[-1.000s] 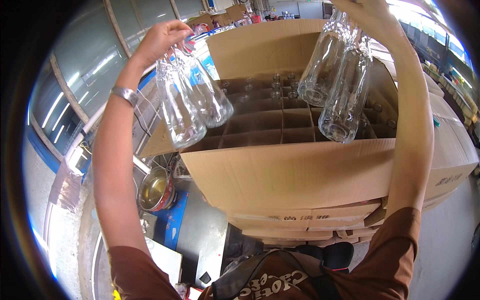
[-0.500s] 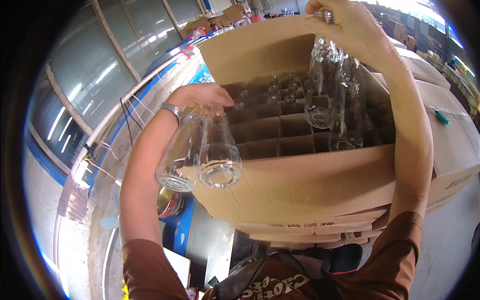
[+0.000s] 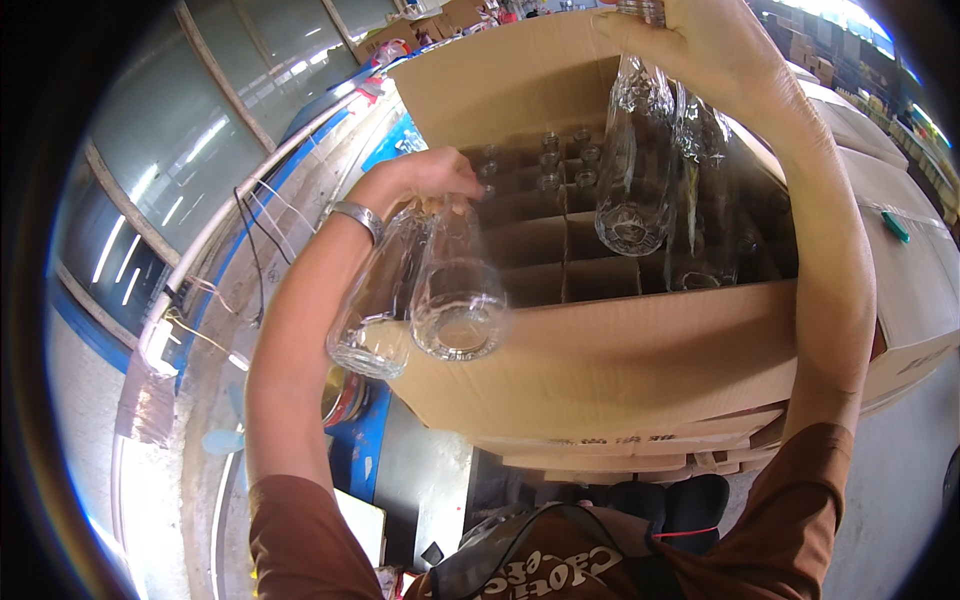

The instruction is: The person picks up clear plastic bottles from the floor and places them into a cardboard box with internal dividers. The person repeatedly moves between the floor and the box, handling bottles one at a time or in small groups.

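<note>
My left hand [image 3: 447, 174] is closed round the necks of two clear glass bottles [image 3: 458, 290], which hang base down over the near left corner of an open cardboard box [image 3: 600, 345]. My right hand [image 3: 690, 40] is raised over the box's right side, its fingers closed at the necks of clear glass bottles [image 3: 636, 165]. Two of these hang below it, their bases at or just inside the box. Inside, cardboard dividers [image 3: 525, 240] form cells, and several bottle necks [image 3: 550, 160] show in the far rows. Some of the right hand's grip is hidden at the top edge.
Closed cardboard boxes [image 3: 905, 250] stand to the right, with a small green tool [image 3: 895, 227] on one. Left of the box run a pale pipe [image 3: 215, 235] and glass windows [image 3: 160, 150]. A round tin [image 3: 343, 397] sits below the box's left corner.
The left hand and its bottles have moved slightly right and up, toward the box. The right hand's bottles have shifted a little left and up.
</note>
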A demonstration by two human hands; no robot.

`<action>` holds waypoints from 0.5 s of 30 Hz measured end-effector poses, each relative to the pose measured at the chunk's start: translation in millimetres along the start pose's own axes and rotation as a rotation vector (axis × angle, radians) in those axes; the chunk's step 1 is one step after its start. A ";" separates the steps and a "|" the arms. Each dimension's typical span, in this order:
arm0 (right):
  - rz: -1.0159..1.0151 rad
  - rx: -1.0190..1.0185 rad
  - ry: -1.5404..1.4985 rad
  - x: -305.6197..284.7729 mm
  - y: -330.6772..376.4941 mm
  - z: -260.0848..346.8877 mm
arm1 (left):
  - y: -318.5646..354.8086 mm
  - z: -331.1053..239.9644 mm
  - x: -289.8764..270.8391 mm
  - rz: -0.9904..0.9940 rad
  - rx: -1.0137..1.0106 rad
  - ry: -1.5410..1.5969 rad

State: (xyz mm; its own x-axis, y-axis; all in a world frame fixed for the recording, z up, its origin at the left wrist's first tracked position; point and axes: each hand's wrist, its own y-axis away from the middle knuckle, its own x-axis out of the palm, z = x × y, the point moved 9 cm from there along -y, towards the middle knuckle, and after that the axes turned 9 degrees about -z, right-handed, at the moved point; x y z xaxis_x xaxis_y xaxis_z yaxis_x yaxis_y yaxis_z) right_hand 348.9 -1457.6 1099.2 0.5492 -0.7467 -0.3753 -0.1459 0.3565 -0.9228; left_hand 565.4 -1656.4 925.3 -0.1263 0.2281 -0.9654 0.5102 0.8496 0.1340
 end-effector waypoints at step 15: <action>-0.131 -0.094 -0.070 -12.7 6.5 20.0 | 3.8 21.2 -12.4 -0.120 0.009 0.062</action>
State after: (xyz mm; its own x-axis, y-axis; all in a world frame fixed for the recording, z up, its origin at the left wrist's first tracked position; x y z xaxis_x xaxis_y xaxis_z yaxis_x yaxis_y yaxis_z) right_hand 357.4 -1434.5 1099.7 0.6244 -0.7409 -0.2475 -0.1442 0.2021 -0.9687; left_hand 586.9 -1666.0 933.0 -0.2392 0.1546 -0.9586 0.4956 0.8684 0.0164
